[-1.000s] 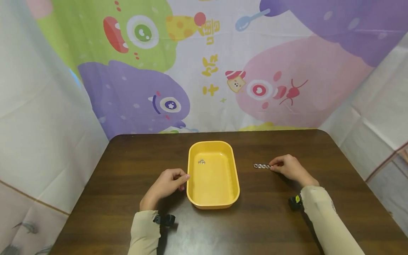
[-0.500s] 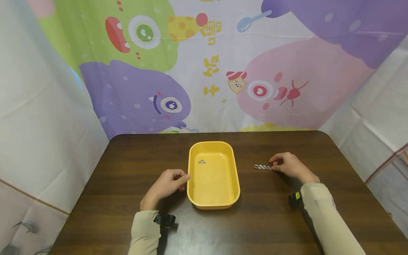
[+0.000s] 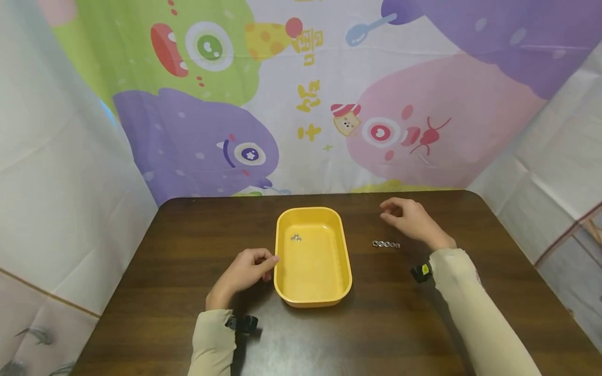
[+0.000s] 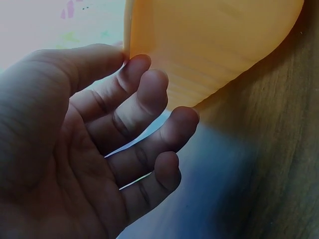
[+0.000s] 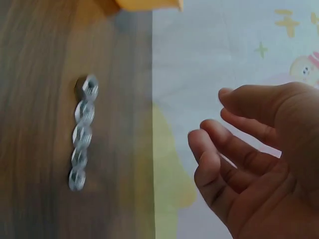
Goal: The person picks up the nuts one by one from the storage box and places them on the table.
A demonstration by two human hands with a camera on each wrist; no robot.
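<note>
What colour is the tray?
Plain yellow; the tray shows best in the head view. The left wrist view makes it look more orange.

The left arm [image 3: 213, 337] reached forward, the left hand [image 3: 244, 271] pinching with thumb [image 4: 99, 60] and forefinger [image 4: 133, 72], its other fingers [image 4: 152, 92] bent. The right arm [image 3: 484, 310] reached farther out, the right hand [image 3: 414, 222] loosely curled, its thumb [image 5: 254, 102] apart from its fingertips [image 5: 199, 142].

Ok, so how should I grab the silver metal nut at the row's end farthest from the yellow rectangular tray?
I'd come from above with the right hand and pinch that silver nut across the row, by its edges. It lies low on the dark wooden table, with a neighbouring nut on only one side, so those edges look free.
</note>
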